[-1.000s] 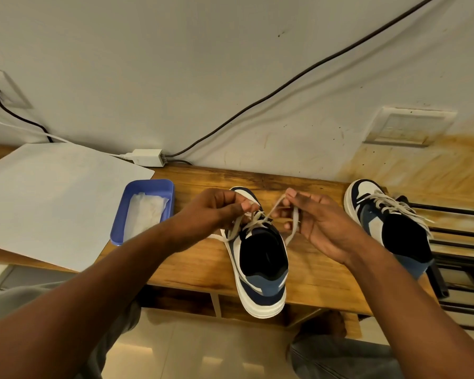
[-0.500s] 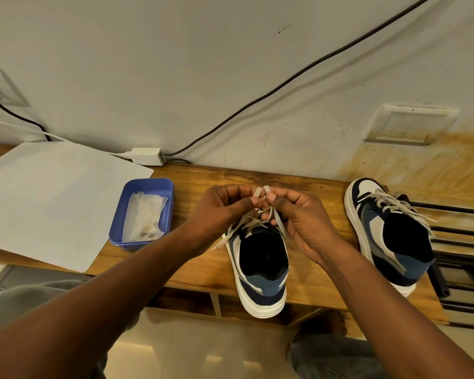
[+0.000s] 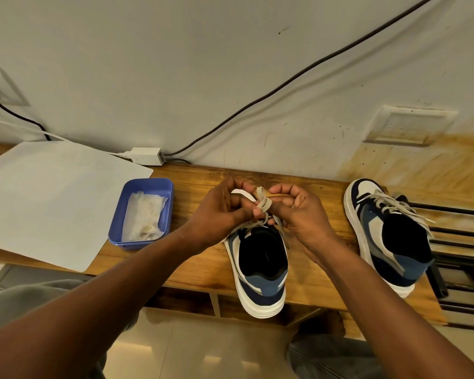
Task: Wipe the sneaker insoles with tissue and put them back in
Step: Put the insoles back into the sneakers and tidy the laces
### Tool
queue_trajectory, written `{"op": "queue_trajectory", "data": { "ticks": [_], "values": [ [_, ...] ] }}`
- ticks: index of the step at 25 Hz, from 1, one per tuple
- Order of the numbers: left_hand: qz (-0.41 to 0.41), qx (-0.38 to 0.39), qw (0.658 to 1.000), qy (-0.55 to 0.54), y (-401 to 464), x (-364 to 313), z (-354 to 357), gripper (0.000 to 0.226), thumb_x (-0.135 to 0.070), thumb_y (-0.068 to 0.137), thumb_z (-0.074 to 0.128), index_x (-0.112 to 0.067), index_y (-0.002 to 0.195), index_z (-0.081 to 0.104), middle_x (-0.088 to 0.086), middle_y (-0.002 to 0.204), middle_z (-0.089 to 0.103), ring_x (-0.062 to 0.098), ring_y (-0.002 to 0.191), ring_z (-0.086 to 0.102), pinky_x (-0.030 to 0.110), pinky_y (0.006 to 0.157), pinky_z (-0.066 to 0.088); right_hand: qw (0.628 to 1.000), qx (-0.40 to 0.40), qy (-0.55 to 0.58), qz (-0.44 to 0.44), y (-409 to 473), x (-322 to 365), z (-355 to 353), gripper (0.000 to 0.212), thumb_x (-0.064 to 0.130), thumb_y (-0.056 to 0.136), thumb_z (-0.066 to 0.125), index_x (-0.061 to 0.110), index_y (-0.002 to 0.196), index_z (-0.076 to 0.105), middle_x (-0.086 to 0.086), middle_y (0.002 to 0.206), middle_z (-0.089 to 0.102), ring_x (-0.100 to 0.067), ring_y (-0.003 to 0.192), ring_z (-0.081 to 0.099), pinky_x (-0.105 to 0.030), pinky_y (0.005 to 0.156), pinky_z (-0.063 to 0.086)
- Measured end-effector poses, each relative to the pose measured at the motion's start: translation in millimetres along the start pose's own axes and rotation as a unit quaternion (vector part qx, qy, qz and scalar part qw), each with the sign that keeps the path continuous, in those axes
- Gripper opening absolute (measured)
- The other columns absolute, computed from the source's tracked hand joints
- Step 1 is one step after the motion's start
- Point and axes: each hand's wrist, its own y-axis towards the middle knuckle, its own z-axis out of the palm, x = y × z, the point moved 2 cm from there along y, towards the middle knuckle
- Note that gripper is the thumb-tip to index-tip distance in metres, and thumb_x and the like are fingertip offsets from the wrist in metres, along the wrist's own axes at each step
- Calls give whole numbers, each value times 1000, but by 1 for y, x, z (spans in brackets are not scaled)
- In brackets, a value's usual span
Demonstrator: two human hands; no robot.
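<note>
A navy, blue and white sneaker point(image 3: 260, 272) stands on the wooden bench point(image 3: 200, 266), heel toward me and hanging over the front edge. Above its tongue, my left hand point(image 3: 225, 212) and my right hand point(image 3: 298, 214) pinch its off-white laces point(image 3: 263, 203), with a loop held between the fingertips. A second matching sneaker point(image 3: 389, 239) stands to the right with its laces loose. Both shoe openings look dark; the insoles cannot be made out. A crumpled tissue point(image 3: 144, 220) lies in a blue plastic tray point(image 3: 148, 187) at the left.
A large white sheet point(image 3: 47, 203) covers the bench's left end. A white adapter point(image 3: 146, 155) with cables sits against the wall behind. A black metal rack point(image 3: 465, 258) stands beside the bench on the right. My knees show below.
My hands have come together from being spread apart with the lace ends pulled out. They now hold a lace loop close over the sneaker's tongue.
</note>
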Motion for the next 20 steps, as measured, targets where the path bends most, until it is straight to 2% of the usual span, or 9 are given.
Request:
{"op": "queue_trajectory", "data": {
  "ticks": [4,7,9,10,12,14,17,20],
  "values": [
    [-16,5,1000,9,2,1,0,66,-2,86,74,-16,141,41,20,89,74,29,94,74,33,89,59,998,33,-52,-19,0,0,0,15,9,84,73,8,99,76,-7,91,77,-20,78,72,-26,64,56],
    [-33,-4,999,7,2,3,0,64,-10,86,74,-16,142,45,15,92,77,24,94,75,36,90,59,991,81,-98,-39,-2,3,-3,16,8,90,67,10,103,76,-6,91,77,-17,79,71,-27,70,56],
    [-37,-10,999,13,2,3,-1,52,-15,84,75,-12,132,57,12,96,78,25,94,76,42,89,60,988,113,-95,-49,-3,5,-5,20,4,89,67,7,107,75,-8,95,76,-20,84,72,-29,74,56],
    [-38,-13,999,5,2,3,-2,45,-17,82,76,-10,124,62,12,97,78,25,93,76,40,87,61,988,112,-91,-57,-3,5,-4,21,5,87,70,6,107,74,-8,97,76,-20,83,72,-29,73,56],
    [-37,-20,999,-29,1,3,0,35,-19,77,77,-5,108,67,14,96,77,27,92,75,34,81,61,994,74,-54,-55,-2,2,-2,19,12,86,71,4,103,75,-13,93,76,-21,76,70,-29,68,55],
    [-18,-36,999,-15,0,2,2,26,-15,79,78,-3,99,67,15,94,77,29,91,75,34,80,61,999,26,39,-9,-1,-3,1,19,15,85,70,3,99,75,-20,89,74,-25,71,67,-26,62,55],
    [90,-38,981,170,-3,-4,1,12,-13,87,77,-13,93,67,0,88,75,12,84,72,26,76,59,990,-36,129,49,-1,-7,5,13,9,79,74,4,91,74,-18,82,73,-24,65,65,-22,54,53],
    [205,-26,909,361,-9,-11,2,10,-17,89,74,-19,97,67,-9,90,71,3,87,63,16,73,53,992,-73,85,53,0,-11,6,16,11,75,80,8,88,73,-14,82,74,-22,67,66,-24,52,49]
  ]
}}
